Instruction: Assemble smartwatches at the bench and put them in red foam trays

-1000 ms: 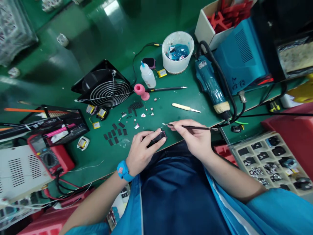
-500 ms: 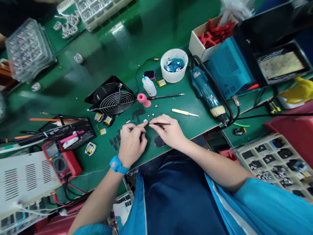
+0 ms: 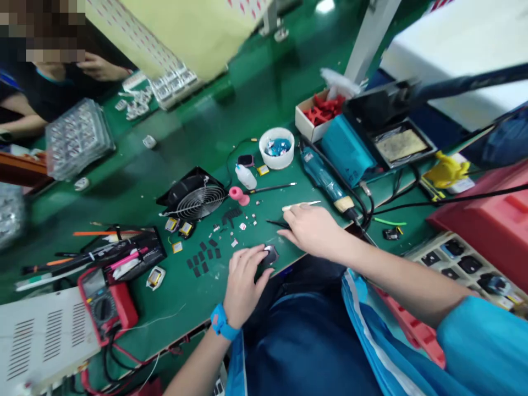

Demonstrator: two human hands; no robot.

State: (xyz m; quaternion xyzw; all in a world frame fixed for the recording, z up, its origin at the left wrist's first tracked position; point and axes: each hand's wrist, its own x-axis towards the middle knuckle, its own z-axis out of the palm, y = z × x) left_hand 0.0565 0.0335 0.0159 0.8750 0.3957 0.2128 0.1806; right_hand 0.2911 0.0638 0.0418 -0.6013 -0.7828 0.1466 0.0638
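My left hand (image 3: 246, 280), in a blue wrist strap (image 3: 224, 323), has its fingertips and thumb closed on the edges of a small dark watch-like case (image 3: 271, 254) near the table edge. My right hand (image 3: 311, 228) has its fingers on a thin tool with a cream handle (image 3: 286, 208), whose pale tip (image 3: 315, 202) points right. Black tweezers (image 3: 277, 224) stick out to the left below those fingers. Small black pads (image 3: 205, 257) lie left of the case, with tiny white pieces (image 3: 242, 226) beyond it.
A fan (image 3: 200, 201), pink holder (image 3: 239, 195), white bottle (image 3: 246, 177) and white tub (image 3: 276, 148) stand ahead. To the right lies a teal electric screwdriver (image 3: 324, 176) with cables. A red multimeter (image 3: 107, 305) is at left. Across the table sits another person (image 3: 53, 82).
My right hand has moved right, from the tweezers to the cream-handled tool, which has turned. My left hand has moved from the tiny pieces to the dark case. The view has tilted up.
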